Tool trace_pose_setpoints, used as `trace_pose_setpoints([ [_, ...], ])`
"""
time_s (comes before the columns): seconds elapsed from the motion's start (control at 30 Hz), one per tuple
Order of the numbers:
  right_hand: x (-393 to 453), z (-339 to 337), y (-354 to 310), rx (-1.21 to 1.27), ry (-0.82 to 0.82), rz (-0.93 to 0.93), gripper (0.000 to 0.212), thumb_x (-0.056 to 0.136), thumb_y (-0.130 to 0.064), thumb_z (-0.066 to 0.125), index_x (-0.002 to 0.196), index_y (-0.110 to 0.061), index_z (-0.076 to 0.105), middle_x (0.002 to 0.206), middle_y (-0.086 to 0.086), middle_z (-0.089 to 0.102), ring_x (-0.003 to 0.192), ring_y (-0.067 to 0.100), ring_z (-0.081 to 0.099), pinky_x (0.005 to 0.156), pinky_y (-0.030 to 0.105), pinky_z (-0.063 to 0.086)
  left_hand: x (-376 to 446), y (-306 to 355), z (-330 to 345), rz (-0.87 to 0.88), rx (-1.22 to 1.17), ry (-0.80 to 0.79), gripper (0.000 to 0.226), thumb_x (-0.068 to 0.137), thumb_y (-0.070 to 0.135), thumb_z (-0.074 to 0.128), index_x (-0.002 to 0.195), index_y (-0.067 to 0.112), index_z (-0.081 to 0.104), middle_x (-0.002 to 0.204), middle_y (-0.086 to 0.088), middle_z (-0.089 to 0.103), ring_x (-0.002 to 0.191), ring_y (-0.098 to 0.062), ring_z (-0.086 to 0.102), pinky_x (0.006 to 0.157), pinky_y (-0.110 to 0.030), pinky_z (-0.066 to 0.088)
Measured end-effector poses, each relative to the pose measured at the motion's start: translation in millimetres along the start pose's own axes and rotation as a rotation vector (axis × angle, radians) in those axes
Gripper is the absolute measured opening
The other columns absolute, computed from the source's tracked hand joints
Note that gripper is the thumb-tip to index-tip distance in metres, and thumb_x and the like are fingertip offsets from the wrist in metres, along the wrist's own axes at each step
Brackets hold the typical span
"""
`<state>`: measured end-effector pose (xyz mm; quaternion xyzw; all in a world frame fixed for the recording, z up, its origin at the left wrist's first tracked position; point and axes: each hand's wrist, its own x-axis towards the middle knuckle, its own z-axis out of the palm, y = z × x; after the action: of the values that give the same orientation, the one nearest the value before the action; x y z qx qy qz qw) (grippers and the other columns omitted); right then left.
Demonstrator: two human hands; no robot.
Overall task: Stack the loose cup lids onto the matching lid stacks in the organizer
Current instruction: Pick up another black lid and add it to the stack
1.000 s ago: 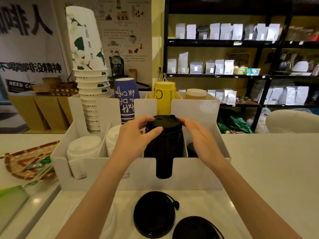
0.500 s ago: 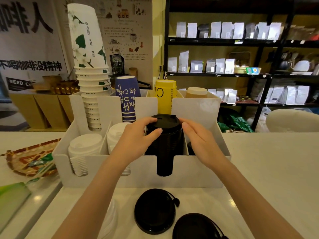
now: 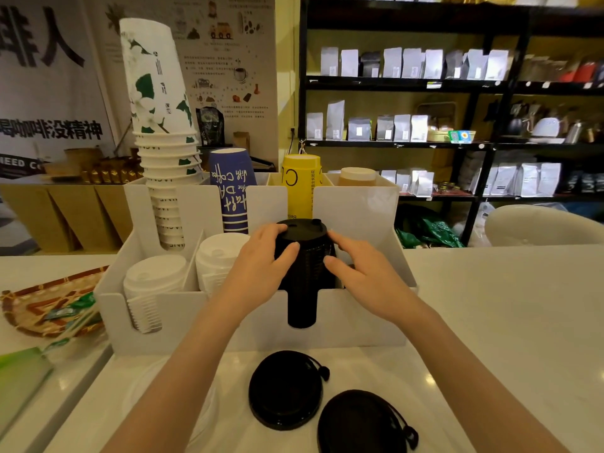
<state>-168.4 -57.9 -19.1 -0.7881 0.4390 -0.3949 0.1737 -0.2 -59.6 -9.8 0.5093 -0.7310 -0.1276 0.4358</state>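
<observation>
A tall black lid stack (image 3: 302, 289) stands in the third front slot of the white organizer (image 3: 359, 322). My left hand (image 3: 261, 269) wraps its left side, thumb across the front. My right hand (image 3: 362, 279) presses the stack's right side with its index fingertip and thumb. Two loose black lids lie on the counter in front: one (image 3: 284, 390) in the middle, the other (image 3: 362, 423) at the bottom edge. White lid stacks fill the slots further left, one at the far left (image 3: 153, 279) and one (image 3: 222, 253) partly behind my left hand.
The organizer's back row holds cup stacks: white-green (image 3: 157, 125), blue (image 3: 232, 188), yellow (image 3: 300, 184), brown (image 3: 356, 176). A woven tray (image 3: 49, 305) with packets lies at left. A white chair back (image 3: 539, 223) and dark shelves (image 3: 490, 142) are behind the counter.
Both hands stay on the black lid stack; my right fingers have closed in slightly against its side. The two loose lids have not moved.
</observation>
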Motion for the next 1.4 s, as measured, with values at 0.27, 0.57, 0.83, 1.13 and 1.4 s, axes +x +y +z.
trace_pose_setpoints([
  [0.27,-38.6,17.9,-13.1,-0.054,0.223,-0.062,0.048,0.087,-0.023,0.051,0.132,-0.022,0.033,0.130,-0.003,0.046,0.117,0.008,0.037,0.099,0.024,0.031,-14.7,7.7,5.4,0.142,0.254,0.139,0.037,0.089,0.025,0.045,0.124,0.014,0.045,0.137,-0.009,0.040,0.126,-0.021,0.033,0.102,-0.030,0.029],
  [0.57,-109.3,51.0,-3.7,-0.286,-0.153,-0.050,0.049,0.091,-0.043,0.034,0.135,-0.023,0.029,0.140,-0.004,0.039,0.129,0.009,0.026,0.108,0.028,0.024,-47.3,6.9,9.4,0.187,0.277,0.140,0.045,0.089,0.023,0.045,0.132,0.014,0.035,0.143,-0.012,0.032,0.130,-0.023,0.029,0.105,-0.031,0.024],
  [0.83,-112.6,57.7,3.6,-0.297,-0.237,0.009,0.048,0.090,-0.046,0.030,0.129,-0.019,0.041,0.131,0.001,0.052,0.122,0.014,0.032,0.103,0.032,0.028,-129.1,-23.9,9.7,0.086,0.173,-0.098,0.047,0.087,0.038,0.043,0.131,0.024,0.033,0.143,0.003,0.029,0.129,-0.007,0.026,0.102,-0.017,0.018],
  [1.13,-114.2,56.2,0.8,-0.237,-0.285,0.086,0.047,0.092,-0.035,0.032,0.134,-0.015,0.035,0.133,0.005,0.049,0.125,0.013,0.030,0.102,0.030,0.027,-154.8,-36.0,21.4,-0.108,0.214,-0.347,0.067,0.080,0.045,0.054,0.136,0.022,0.026,0.152,-0.004,0.013,0.137,-0.016,0.017,0.105,-0.019,0.014],
  [1.4,-107.9,42.8,-9.9,0.117,-0.211,0.176,0.033,0.093,-0.023,0.036,0.112,-0.006,0.057,0.117,0.017,0.061,0.095,0.010,0.052,0.082,0.024,0.038,-145.9,-28.8,9.9,-0.064,0.109,-0.198,0.058,0.065,0.046,0.070,0.117,0.029,0.051,0.126,0.011,0.044,0.113,-0.004,0.040,0.090,-0.010,0.027],
])
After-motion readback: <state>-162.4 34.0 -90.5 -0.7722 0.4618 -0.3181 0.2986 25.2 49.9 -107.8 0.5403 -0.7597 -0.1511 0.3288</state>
